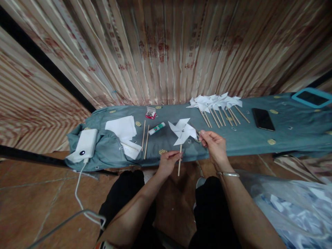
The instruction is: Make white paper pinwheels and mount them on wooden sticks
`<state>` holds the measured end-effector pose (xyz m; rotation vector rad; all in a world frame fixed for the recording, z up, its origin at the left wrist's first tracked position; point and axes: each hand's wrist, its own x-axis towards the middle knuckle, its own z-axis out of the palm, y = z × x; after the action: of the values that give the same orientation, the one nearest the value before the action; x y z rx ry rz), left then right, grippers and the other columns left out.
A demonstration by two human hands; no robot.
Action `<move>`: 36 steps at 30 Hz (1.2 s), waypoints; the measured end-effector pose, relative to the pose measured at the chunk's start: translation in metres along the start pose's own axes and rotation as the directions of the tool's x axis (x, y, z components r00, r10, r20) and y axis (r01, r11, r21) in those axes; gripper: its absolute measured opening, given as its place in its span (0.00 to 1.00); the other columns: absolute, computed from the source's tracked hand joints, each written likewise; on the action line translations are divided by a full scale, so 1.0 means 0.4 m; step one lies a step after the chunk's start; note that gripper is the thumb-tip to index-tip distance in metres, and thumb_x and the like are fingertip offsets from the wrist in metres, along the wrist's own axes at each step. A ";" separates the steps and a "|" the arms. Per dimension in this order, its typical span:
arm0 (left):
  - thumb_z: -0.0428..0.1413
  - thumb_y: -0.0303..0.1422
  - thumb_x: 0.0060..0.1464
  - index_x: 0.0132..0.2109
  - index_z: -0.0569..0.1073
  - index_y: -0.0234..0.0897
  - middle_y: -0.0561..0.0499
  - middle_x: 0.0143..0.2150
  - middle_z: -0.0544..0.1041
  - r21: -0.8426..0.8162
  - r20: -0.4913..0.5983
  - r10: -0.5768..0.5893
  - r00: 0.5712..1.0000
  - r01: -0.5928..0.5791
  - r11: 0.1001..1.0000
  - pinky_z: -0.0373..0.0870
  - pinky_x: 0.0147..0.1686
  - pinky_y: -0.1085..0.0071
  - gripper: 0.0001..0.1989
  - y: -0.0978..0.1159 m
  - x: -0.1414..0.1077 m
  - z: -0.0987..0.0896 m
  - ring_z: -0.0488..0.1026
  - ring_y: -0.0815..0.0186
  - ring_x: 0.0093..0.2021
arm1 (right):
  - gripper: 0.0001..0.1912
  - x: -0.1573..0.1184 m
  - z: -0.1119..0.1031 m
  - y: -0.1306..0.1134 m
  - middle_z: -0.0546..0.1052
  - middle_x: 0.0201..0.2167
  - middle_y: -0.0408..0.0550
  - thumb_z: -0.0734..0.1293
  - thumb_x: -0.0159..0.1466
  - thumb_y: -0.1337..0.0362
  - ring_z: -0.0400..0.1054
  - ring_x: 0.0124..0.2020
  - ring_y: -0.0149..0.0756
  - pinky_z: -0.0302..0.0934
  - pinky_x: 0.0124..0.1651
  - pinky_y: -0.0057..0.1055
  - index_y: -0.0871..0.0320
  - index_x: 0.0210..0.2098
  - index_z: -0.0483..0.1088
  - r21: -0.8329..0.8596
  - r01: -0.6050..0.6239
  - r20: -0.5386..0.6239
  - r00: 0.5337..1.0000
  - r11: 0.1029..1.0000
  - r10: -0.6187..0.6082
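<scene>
A white paper pinwheel (pixel 183 130) with a round silver pin at its centre faces up over the near edge of the cloth. Its wooden stick (pixel 179 167) is pinched between the thumb and fingers of my left hand (pixel 168 162). My right hand (pixel 214 143), with a bangle at the wrist, has its thumb and fingertips pressed together just beside the right blade. Whether they grip the paper or a small dark thing there I cannot make out. Left of the pinwheel lie a glue stick (pixel 157 128) and two loose wooden sticks (pixel 146 141).
Several finished pinwheels (pixel 215 103) lie in a row at the back. A red box of pins (pixel 150 113), white paper sheets (pixel 121 127) and a corded white power bank (pixel 86 143) are leftward. A black phone (pixel 263 119) and blue-framed tablet (pixel 312 98) lie right.
</scene>
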<state>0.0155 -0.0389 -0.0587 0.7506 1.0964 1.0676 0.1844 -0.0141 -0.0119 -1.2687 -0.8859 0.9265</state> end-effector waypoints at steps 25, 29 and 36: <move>0.69 0.39 0.28 0.26 0.81 0.37 0.51 0.23 0.79 0.062 0.017 -0.018 1.000 0.017 0.998 0.70 0.31 0.72 0.14 0.007 0.007 0.018 0.73 0.67 0.25 | 0.19 0.015 0.027 0.015 0.75 0.20 0.40 0.79 0.37 0.49 0.63 0.22 0.27 0.59 0.27 0.26 0.55 0.21 0.75 0.222 -0.237 0.033 0.971 0.946 0.236; 0.69 0.38 0.30 0.27 0.82 0.37 0.50 0.25 0.80 0.045 0.018 -0.009 1.000 0.008 0.999 0.71 0.33 0.71 0.13 0.009 0.006 0.021 0.74 0.67 0.27 | 0.20 0.012 0.032 0.015 0.74 0.19 0.39 0.80 0.36 0.50 0.62 0.21 0.25 0.58 0.26 0.24 0.56 0.22 0.76 0.250 -0.259 0.034 0.965 0.933 0.259; 0.68 0.40 0.32 0.28 0.82 0.36 0.49 0.25 0.80 0.067 0.024 0.024 0.999 -0.026 0.997 0.72 0.33 0.70 0.14 0.004 0.008 0.014 0.74 0.67 0.26 | 0.20 0.005 0.035 0.018 0.73 0.19 0.38 0.80 0.36 0.51 0.63 0.21 0.23 0.60 0.25 0.22 0.56 0.22 0.76 0.258 -0.284 0.037 0.958 0.923 0.285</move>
<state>0.0205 -0.0350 -0.0565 0.8307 1.1100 1.0443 0.1716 -0.0065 -0.0175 -1.1850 -0.5617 1.2297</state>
